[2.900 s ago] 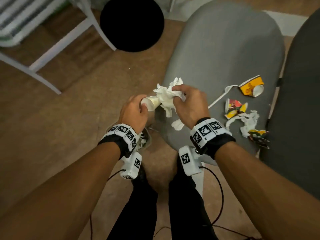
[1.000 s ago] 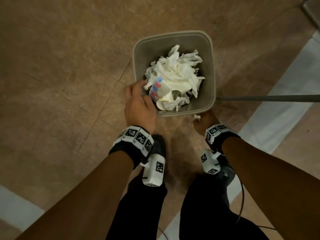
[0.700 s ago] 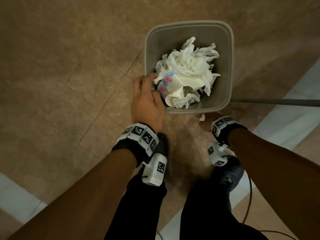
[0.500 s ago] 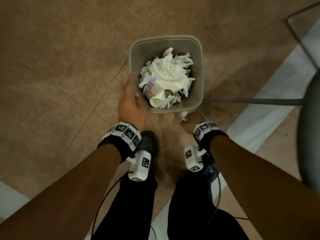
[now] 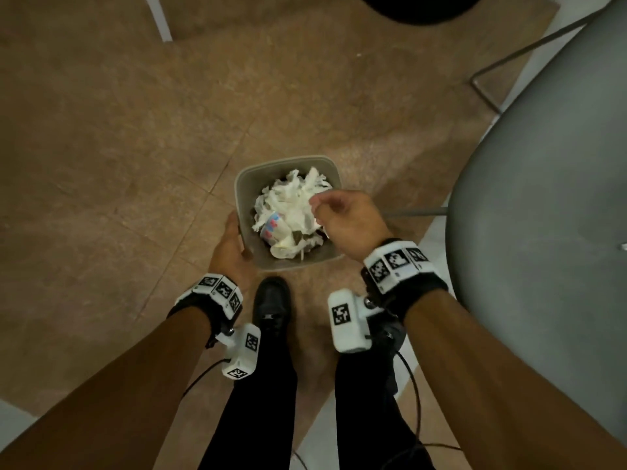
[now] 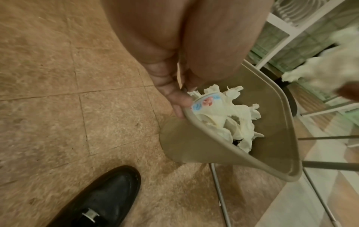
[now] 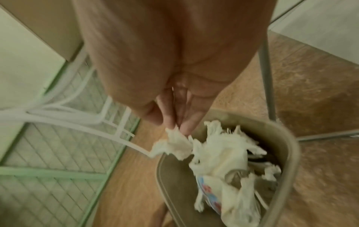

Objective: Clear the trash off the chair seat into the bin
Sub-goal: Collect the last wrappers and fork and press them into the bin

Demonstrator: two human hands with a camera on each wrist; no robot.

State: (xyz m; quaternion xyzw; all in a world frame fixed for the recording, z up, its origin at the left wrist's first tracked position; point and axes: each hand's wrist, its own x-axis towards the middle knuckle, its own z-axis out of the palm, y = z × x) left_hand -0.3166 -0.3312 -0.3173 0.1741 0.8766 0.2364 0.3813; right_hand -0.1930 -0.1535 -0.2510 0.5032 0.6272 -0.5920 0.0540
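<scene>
A beige bin (image 5: 288, 161) stands on the floor, full of crumpled white tissues (image 5: 291, 201), with a paper cup (image 5: 273, 227) printed pink and blue on top. My left hand (image 5: 234, 239) rests with straight fingers against the bin's left rim (image 6: 272, 169), beside the cup (image 6: 205, 102). My right hand (image 5: 319, 208) hovers over the bin's right side. In the right wrist view its fingertips (image 7: 178, 126) pinch a small white tissue scrap (image 7: 174, 142) just above the rim (image 7: 291, 147). The grey chair seat (image 5: 543, 198) fills the right edge; the part in view is bare.
My black shoe (image 5: 271, 300) stands just in front of the bin. Thin metal chair legs (image 5: 417, 212) run along the floor right of the bin. A white wire rack (image 7: 58, 110) stands beyond it, and a round black object (image 5: 420, 8) lies at the top edge.
The cup and tissue wad went from my hands into the bin. My right hand rose from the floor beside the bin to above it with a scrap. My left hand slid to the rim.
</scene>
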